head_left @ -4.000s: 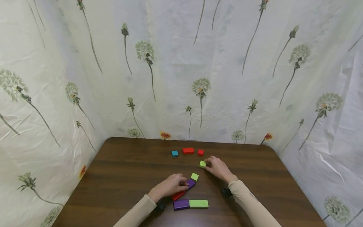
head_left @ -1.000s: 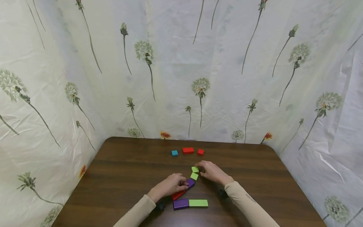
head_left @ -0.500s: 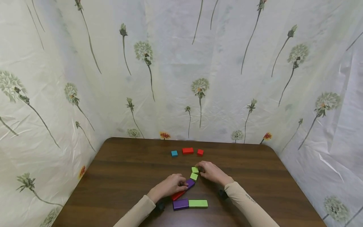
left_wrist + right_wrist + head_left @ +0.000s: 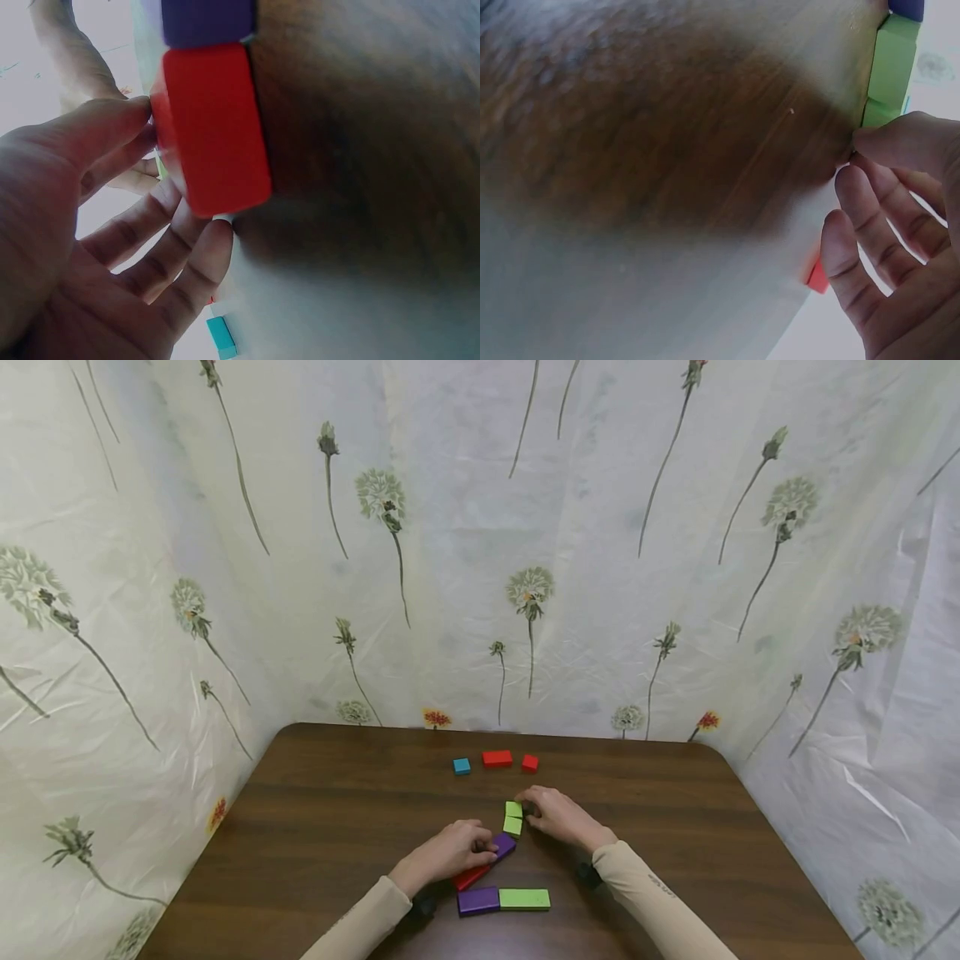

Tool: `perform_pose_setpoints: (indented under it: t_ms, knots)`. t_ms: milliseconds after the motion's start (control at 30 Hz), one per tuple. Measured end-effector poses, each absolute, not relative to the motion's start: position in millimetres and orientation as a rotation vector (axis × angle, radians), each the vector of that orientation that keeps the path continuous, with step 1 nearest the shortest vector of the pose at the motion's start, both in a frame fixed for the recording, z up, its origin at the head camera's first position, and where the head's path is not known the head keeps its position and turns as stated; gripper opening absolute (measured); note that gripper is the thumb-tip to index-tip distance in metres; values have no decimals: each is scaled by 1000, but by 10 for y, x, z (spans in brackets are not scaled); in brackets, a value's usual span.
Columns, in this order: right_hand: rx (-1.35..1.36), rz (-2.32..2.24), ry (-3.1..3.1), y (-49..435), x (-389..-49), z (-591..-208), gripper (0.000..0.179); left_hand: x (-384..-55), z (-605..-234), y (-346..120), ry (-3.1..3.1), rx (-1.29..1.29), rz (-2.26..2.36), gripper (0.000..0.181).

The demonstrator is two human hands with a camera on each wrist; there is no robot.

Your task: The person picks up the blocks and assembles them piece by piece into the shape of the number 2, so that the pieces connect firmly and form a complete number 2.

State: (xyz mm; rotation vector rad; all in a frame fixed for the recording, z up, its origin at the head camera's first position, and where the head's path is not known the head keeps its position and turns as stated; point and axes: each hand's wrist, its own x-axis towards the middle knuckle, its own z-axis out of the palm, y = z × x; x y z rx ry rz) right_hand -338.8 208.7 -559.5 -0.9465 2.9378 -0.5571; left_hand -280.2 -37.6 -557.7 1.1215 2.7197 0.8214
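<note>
Left grip: your left hand (image 4: 444, 850) is bent in around the red block (image 4: 471, 877), thumb tip and index finger close together on it, other fingers loosely curved by its end; how firmly you hold it, you cannot tell.
Right grip: your right hand (image 4: 561, 815) has thumb and index set narrowly at the far green cube (image 4: 513, 809), pinching it; the index fingertip is partly hidden.
Slanting row: from your left grip toward your right run the red block, a purple block (image 4: 506, 846), the near green cube (image 4: 512, 827) and the far green cube, end to end.
Nearer you than both grips: another purple block (image 4: 478, 901) touching a long green block (image 4: 524, 899).
Beyond both grips: a blue block (image 4: 461, 767), a long red block (image 4: 497, 759) and a small red cube (image 4: 530, 763), apart on the table (image 4: 337, 802).
</note>
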Motion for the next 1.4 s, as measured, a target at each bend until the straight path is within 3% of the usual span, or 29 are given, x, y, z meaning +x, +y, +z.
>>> perform_pose_setpoints:
  t_ms: [1400]
  knots:
    - [-922, -635, 2954, 2155, -3433, -5560, 38, -2804, -5588, -389, 2741, 1148, 816, 8]
